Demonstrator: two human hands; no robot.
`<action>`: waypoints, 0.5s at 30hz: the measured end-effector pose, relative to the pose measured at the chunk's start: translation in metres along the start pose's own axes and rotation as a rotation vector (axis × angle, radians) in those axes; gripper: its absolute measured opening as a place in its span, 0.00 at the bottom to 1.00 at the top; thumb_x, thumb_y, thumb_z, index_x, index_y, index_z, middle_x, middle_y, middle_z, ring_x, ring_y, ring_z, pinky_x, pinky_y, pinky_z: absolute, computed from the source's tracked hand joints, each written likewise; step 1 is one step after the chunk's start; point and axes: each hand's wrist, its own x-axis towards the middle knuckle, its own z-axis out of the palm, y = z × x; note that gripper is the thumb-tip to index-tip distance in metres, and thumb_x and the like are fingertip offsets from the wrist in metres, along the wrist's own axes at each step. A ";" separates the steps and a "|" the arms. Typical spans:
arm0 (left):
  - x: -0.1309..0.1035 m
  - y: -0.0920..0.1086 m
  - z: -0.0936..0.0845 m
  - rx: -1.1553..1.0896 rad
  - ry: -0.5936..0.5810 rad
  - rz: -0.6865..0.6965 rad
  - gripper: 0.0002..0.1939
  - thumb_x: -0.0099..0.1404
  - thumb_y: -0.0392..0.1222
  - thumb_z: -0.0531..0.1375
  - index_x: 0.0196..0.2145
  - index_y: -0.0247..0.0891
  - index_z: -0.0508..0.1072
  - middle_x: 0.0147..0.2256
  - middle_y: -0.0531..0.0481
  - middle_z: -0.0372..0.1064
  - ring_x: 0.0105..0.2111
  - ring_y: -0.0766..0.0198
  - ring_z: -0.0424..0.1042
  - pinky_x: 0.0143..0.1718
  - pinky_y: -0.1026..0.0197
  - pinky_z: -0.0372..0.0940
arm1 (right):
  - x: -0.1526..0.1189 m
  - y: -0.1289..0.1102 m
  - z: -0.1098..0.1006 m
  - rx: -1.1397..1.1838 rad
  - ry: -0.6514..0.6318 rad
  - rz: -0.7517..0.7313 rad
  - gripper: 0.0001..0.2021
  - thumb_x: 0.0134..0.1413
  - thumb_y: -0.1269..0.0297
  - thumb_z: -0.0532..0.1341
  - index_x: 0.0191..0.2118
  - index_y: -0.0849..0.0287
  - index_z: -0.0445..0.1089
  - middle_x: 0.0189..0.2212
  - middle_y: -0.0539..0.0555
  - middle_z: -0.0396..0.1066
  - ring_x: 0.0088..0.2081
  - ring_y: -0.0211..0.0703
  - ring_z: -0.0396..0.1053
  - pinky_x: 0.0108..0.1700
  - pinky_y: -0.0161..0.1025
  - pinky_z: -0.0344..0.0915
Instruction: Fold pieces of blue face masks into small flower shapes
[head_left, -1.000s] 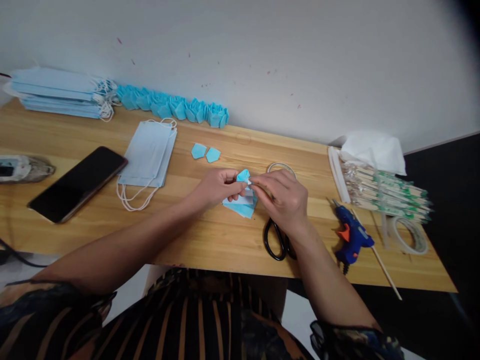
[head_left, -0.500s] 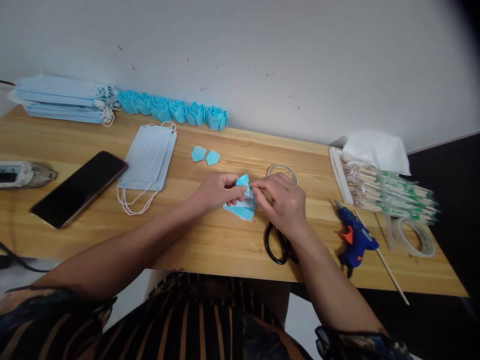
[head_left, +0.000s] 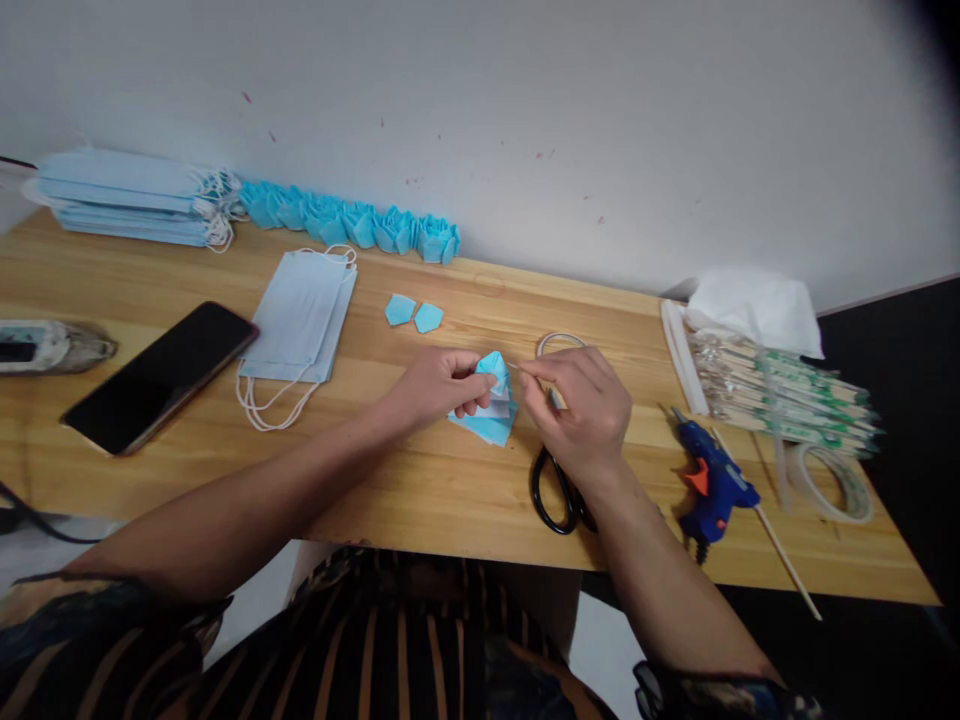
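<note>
Between the thumb and fingers of my left hand [head_left: 448, 385] is a small folded blue piece [head_left: 492, 370]. My right hand [head_left: 581, 405] pinches a thin, pale stick [head_left: 515, 367], its tip just to the right of the folded piece. Under my left fingers, flat blue and white pieces [head_left: 491, 428] lie on the wooden table [head_left: 420, 500]. Black-handled scissors [head_left: 551, 505] rest partly hidden beneath my right hand, near a roll of tape [head_left: 559, 338]. Two cut blue pieces [head_left: 415, 313] lie farther back.
Along the wall stand blue folded flowers [head_left: 360, 222] and a mask stack [head_left: 127, 205]. More masks [head_left: 296, 310] and a phone [head_left: 161, 378] lie left. Right are a blue glue gun [head_left: 712, 485], wrapped sticks [head_left: 787, 385] and a tape roll [head_left: 832, 485].
My right hand has moved right, drawing the thin stick a little away from the folded blue piece. My left hand still grips that piece. The whole view has shifted slightly.
</note>
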 end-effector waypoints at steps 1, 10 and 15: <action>0.000 0.000 0.000 -0.003 0.000 0.000 0.12 0.62 0.36 0.61 0.21 0.35 0.71 0.19 0.55 0.67 0.20 0.73 0.65 0.23 0.70 0.60 | 0.000 -0.001 0.000 -0.011 0.004 -0.025 0.07 0.61 0.74 0.64 0.38 0.53 0.73 0.31 0.51 0.80 0.33 0.43 0.76 0.37 0.43 0.70; -0.002 -0.001 0.001 -0.026 -0.003 0.015 0.13 0.64 0.36 0.60 0.22 0.35 0.71 0.19 0.54 0.68 0.20 0.73 0.65 0.23 0.70 0.61 | -0.002 -0.004 0.001 -0.085 -0.037 -0.065 0.07 0.63 0.73 0.62 0.38 0.52 0.75 0.31 0.52 0.79 0.33 0.44 0.74 0.37 0.43 0.69; -0.002 0.000 0.001 -0.038 -0.004 0.035 0.14 0.66 0.35 0.59 0.22 0.35 0.70 0.20 0.55 0.68 0.19 0.74 0.64 0.23 0.71 0.61 | -0.002 -0.003 0.001 -0.070 -0.049 -0.090 0.07 0.63 0.74 0.63 0.40 0.54 0.74 0.31 0.52 0.79 0.33 0.43 0.73 0.37 0.42 0.69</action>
